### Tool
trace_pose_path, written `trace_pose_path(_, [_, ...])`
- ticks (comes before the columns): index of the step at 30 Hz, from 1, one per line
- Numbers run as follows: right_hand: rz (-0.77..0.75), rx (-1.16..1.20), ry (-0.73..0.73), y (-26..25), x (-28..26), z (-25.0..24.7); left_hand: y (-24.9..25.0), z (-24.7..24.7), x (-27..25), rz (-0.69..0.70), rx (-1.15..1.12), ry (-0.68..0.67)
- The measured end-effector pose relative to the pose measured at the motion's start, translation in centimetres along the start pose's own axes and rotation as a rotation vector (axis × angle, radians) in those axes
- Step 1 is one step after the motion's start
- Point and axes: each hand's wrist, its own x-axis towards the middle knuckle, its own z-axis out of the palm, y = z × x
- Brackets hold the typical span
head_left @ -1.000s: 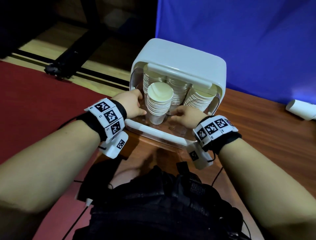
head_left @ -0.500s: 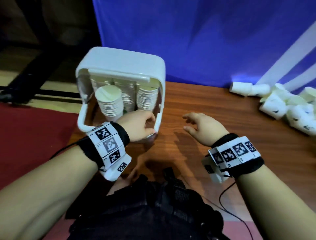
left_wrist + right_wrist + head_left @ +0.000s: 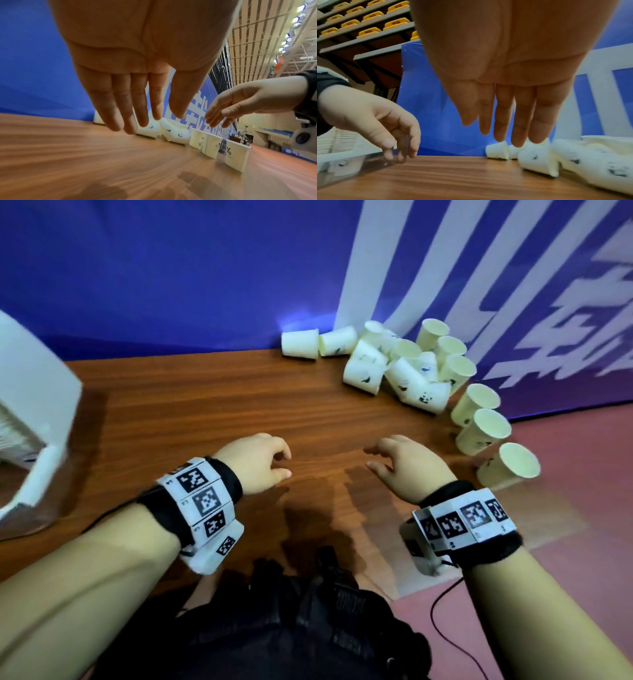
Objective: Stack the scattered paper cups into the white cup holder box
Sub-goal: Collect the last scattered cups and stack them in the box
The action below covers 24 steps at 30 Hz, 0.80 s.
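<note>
Now, with the left hand [image 3: 255,465] and right hand [image 3: 409,465] both loose-fingered and empty above the brown wooden table [image 3: 205,412], the scattered white paper cups [image 3: 404,371] along its far right edge are best nested rim-up before being carried to the white plastic cup holder box [image 3: 30,392] at far left.

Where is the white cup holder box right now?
In the head view the white cup holder box sits at the far left edge of the wooden table, left of the left hand.

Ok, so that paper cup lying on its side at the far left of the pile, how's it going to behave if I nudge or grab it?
The paper cup lies on its side on the bare table, so a nudge would probably roll it in a curve. It looks thin and empty: likely light, easily crushed by a firm squeeze.
</note>
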Motion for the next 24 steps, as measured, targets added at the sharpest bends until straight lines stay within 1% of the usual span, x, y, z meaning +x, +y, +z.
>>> trace_pose_path(4, [0.079, -0.007, 0.023, 10.1, -0.2, -2.5, 8.8, 1.1, 5.6, 0.053, -0.061, -0.032])
trace_pose_path(7, [0.212, -0.050, 0.003, 17.1, -0.7, -4.5, 15.6, 1.6, 10.1, 0.131, -0.097, -0.069])
trace_pose_path(11, [0.310, -0.085, -0.025, 23.5, -0.8, -4.5, 23.0, 2.6, 15.7, 0.253, -0.084, -0.073])
trace_pose_path(15, [0.313, -0.109, -0.106, 26.4, -0.3, -3.0, 28.0, 4.6, 20.0, 0.343, -0.040, -0.077])
trace_pose_path(17, [0.290, -0.132, -0.119, 27.4, -0.1, -2.2, 29.5, 5.8, 21.9, 0.354, 0.007, -0.099])
trace_pose_path(21, [0.242, -0.144, -0.067, 28.3, -0.3, -1.6, 29.8, 7.5, 23.7, 0.307, 0.111, -0.083])
trace_pose_path(24, [0.216, -0.115, 0.001, 28.2, -0.7, -2.4, 28.6, 7.3, 23.2, 0.306, 0.117, -0.026])
